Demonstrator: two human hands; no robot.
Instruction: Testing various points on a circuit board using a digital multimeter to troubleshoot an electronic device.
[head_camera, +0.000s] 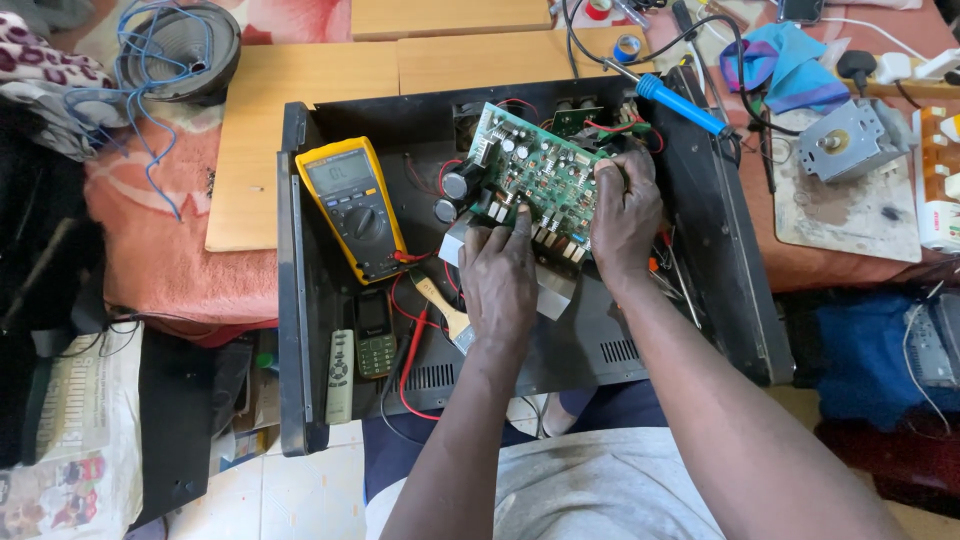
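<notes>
Both hands grip the green circuit board (530, 180), tilted up over the black chassis (300, 300) — left hand (497, 275) pinching its near edge, right hand (625, 215) clasping the right edge. Step looks like inspection or lifting out; next move likely calls for minding the red wires (410, 330) near the yellow multimeter (352, 205).

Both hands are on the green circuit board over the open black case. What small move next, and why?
Probably lift the circuit board only slightly: red wires run from its far edge, and the left hand and right hand already grip opposite edges.
</notes>
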